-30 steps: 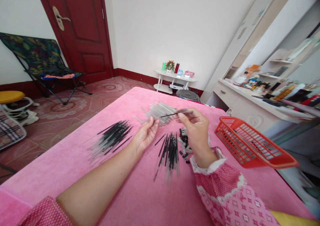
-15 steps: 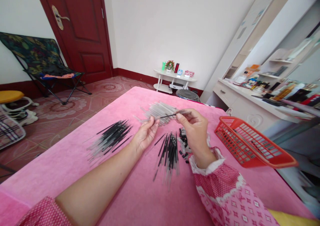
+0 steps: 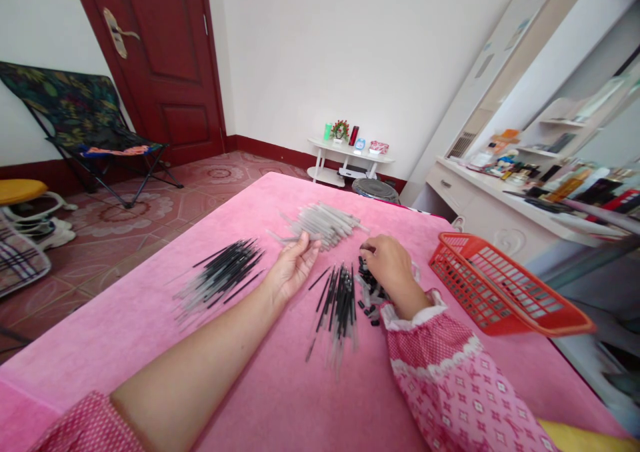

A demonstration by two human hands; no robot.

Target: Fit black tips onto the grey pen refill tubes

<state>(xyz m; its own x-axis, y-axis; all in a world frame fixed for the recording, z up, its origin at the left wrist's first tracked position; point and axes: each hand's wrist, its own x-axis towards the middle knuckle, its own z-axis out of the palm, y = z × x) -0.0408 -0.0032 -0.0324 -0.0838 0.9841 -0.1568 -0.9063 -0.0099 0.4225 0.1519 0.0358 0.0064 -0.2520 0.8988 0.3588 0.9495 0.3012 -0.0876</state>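
My left hand (image 3: 294,267) lies palm up on the pink table (image 3: 150,345). Its fingertips are pinched together at the near edge of a heap of clear tubes (image 3: 325,222), apparently on one tube. My right hand (image 3: 391,265) is lowered, knuckles up, with its fingers curled down into a small pile of black caps (image 3: 369,285); what they pinch is hidden. Between my hands lies a bundle of black refills (image 3: 339,302). A larger bundle of black refills (image 3: 223,275) lies to the left of my left arm.
A red plastic basket (image 3: 500,292) sits at the table's right edge. Beyond it stands a white dresser (image 3: 480,205) crowded with bottles. A folding chair (image 3: 85,132), a dark red door (image 3: 160,59) and a low white shelf (image 3: 350,155) stand across the tiled floor.
My right hand let go of the thin black stick held up between both hands and dropped onto the black caps. My left hand stayed at the edge of the clear tubes.
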